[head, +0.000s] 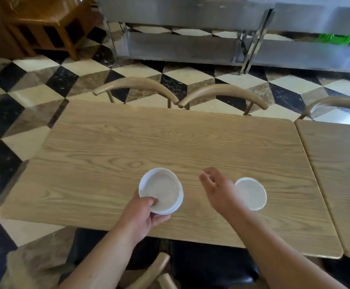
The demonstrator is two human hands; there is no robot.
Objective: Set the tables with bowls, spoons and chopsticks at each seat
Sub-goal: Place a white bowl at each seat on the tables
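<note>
My left hand (144, 213) grips a small stack of white bowls (161, 189) by its near rim, thumb inside the top bowl, above the near middle of the wooden table (149, 138). A single white bowl (252, 193) rests on the table near its front right. My right hand (216, 188) hovers just left of that bowl, fingers apart and holding nothing. No spoons or chopsticks are in view.
Two curved-back chairs (136, 84) (222, 91) stand at the table's far side, and a third chair back (155, 268) is at the near edge. A second table (340, 174) adjoins on the right. Steel counters (190, 38) line the back.
</note>
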